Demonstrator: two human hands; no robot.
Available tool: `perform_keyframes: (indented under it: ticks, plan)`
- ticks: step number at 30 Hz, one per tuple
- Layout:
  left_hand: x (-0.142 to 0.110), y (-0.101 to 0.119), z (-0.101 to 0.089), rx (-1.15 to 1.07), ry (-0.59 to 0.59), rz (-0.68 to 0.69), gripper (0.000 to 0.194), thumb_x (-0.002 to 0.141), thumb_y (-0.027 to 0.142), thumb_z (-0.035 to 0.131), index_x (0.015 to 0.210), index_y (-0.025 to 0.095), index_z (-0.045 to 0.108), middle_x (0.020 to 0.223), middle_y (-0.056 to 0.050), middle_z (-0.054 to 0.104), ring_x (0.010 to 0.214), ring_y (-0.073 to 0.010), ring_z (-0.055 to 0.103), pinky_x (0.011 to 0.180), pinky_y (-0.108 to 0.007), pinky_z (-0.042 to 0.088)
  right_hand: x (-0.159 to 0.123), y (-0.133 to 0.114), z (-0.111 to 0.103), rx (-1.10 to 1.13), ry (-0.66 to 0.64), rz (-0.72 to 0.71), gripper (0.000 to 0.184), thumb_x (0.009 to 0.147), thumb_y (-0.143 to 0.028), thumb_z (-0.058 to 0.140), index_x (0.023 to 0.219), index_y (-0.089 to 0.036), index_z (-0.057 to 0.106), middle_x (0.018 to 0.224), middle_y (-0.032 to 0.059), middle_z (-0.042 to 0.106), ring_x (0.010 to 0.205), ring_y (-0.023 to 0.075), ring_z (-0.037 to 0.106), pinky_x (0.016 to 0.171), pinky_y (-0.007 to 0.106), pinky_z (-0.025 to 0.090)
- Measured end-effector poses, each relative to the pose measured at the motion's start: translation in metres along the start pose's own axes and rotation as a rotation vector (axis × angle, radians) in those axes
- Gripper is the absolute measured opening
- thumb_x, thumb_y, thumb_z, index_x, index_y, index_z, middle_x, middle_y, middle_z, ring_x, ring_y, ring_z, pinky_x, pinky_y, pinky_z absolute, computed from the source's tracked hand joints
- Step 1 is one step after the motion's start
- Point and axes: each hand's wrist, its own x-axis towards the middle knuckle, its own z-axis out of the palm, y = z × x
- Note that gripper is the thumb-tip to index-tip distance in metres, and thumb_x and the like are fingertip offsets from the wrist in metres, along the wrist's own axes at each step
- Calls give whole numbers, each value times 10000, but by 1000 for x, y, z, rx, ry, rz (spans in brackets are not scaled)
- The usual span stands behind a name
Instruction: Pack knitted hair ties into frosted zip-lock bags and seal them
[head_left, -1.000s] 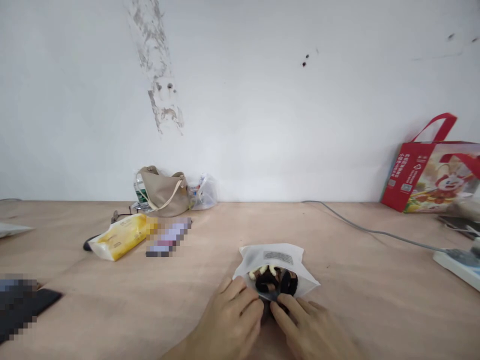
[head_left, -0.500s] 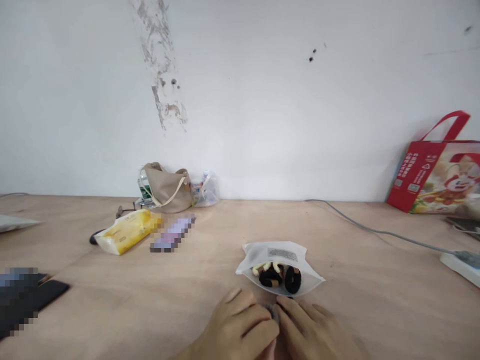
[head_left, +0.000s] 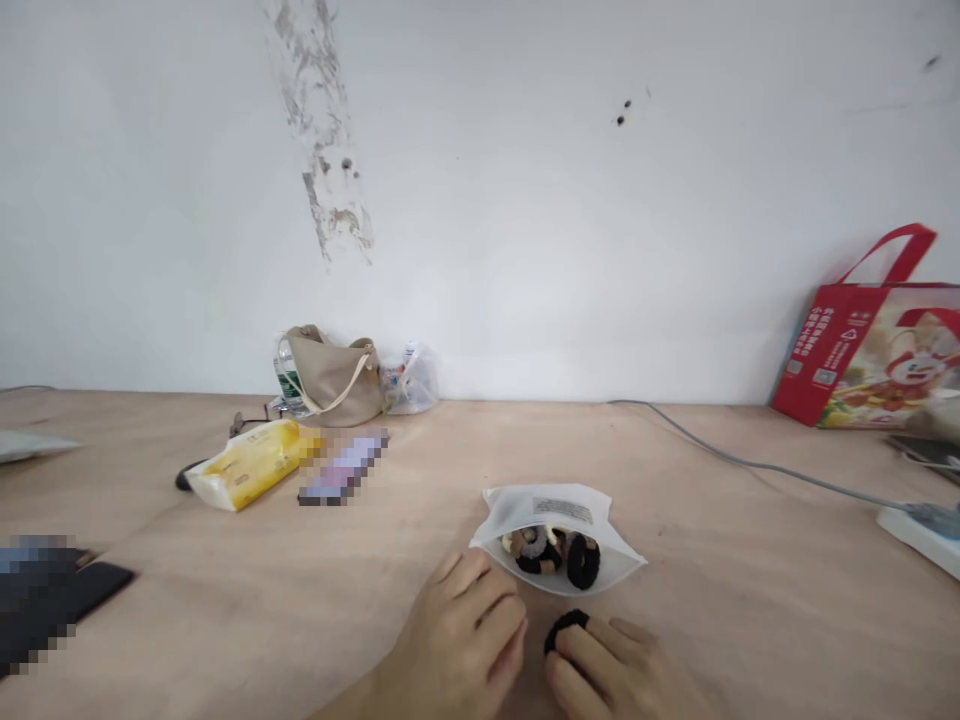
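A white non-woven pouch (head_left: pixel 559 540) lies open on the plywood table, holding several hair ties in black, cream and brown. My right hand (head_left: pixel 607 670) sits just below its lower edge, with the fingers on a black hair tie (head_left: pixel 564 628) that rests against the table. To the left of it, my left hand (head_left: pixel 465 630) lies beside the pouch's lower left corner with loosely curled fingers, holding nothing. The hands are a short distance apart.
A yellow wipes pack (head_left: pixel 251 465) and a pixelated flat item (head_left: pixel 343 467) lie left of the pouch. A beige handbag (head_left: pixel 334 380) and clear plastic bag (head_left: pixel 409 382) stand by the wall. A red gift bag (head_left: pixel 862 355), grey cable (head_left: pixel 757 465) and power strip (head_left: pixel 919 535) are at the right.
My hands have drawn apart from their position together at the pouch's lower edge. A black hair tie now shows under my right fingers, outside the pouch. The contents of the pouch have shifted slightly.
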Motion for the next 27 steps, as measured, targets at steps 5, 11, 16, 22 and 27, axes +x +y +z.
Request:
perform_keyframes:
  ticks: [5,11,16,22,27]
  plan:
    - [-27,-4,-3,-6,-82,-52,89,743,103,567,742,189,544,703,-2,620,652,-166,508,574,-275,362,9,16,-9,71,-29,56,284,912,-9,288,869,-198,496,807,3,627,611,136,553,545,249,359]
    - [-33,-6,4,25,-84,8,150,773,92,547,885,190,566,719,9,644,618,-151,515,561,-273,361,13,41,12,-27,-72,59,209,846,-9,402,823,-198,487,779,13,586,658,170,528,655,291,360]
    - [-23,1,-2,10,-20,50,143,789,68,530,851,192,564,677,12,634,589,-136,506,546,-273,342,12,45,12,-196,37,121,230,800,-13,428,888,-176,565,840,62,606,758,207,514,701,324,347]
    - [8,4,7,-21,39,55,117,844,82,515,834,174,587,774,-3,670,688,-156,513,628,-293,367,10,49,9,-292,20,215,259,680,-46,570,904,-172,603,826,65,599,746,227,497,695,343,350]
    - [37,-9,37,192,108,127,208,930,94,447,800,156,598,733,-11,642,659,-163,490,611,-307,331,3,47,4,-189,53,240,206,812,-64,470,879,-205,605,768,37,577,691,201,481,667,331,313]
